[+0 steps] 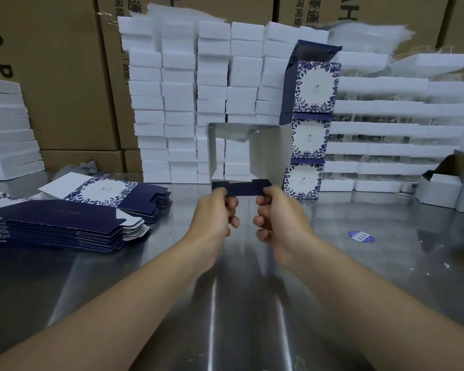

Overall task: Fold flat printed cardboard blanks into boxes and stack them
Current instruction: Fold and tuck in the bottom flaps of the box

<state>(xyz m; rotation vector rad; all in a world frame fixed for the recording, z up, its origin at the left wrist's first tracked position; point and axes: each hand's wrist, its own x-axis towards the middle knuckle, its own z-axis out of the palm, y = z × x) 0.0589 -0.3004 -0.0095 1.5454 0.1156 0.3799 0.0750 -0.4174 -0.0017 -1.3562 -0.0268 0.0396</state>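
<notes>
I hold a cardboard blank (265,153) opened into a square tube above the steel table, its white inside facing me and the foam blocks showing through it. My left hand (216,210) pinches the left end of its navy bottom flap (241,189). My right hand (276,212) pinches the right end of the same flap. A stack of flat navy and floral blanks (73,223) lies on the table to the left. Three folded floral boxes (310,121) stand stacked just right of the tube, the top one with its lid flaps open.
White foam blocks (182,100) are piled in columns behind the tube, with more at far left and in rows at the right. Brown cartons (59,76) form the back wall. A small open white box (439,188) and a blue sticker (360,236) lie on the table at right.
</notes>
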